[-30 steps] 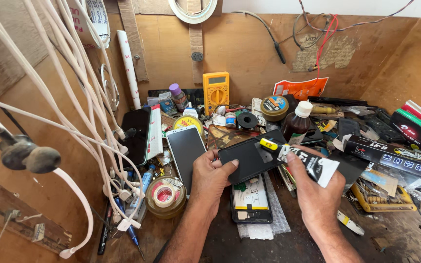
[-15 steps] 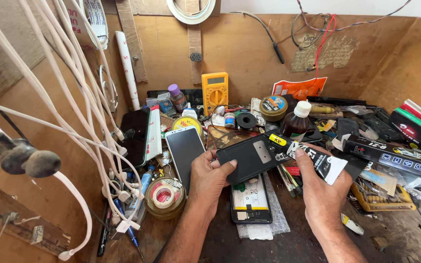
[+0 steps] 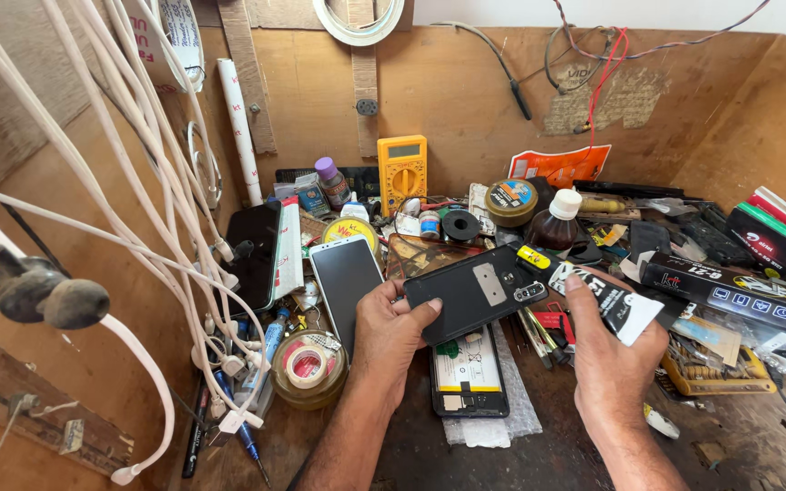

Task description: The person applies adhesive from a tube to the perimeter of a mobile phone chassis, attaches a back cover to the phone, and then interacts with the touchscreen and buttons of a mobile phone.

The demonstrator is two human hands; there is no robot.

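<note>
Left hand grips black phone.

Two bare forearms at lower centre of the frame, sleeveless; left hand and right hand ungloved, ringless, short nails.

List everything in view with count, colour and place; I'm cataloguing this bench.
phone back cover: 1, black, held mid-bench
opened phone: 1, black, below cover
flat phone: 1, silver-edged, left of cover
multimeter: 1, yellow, back wall
tape roll: 1, clear, front left
brown bottle: 1, white cap, back centre
cables: many, white, hanging left
black-and-white pack: 1, in right hand
left hand: holds cover
right hand: holds pack
</note>
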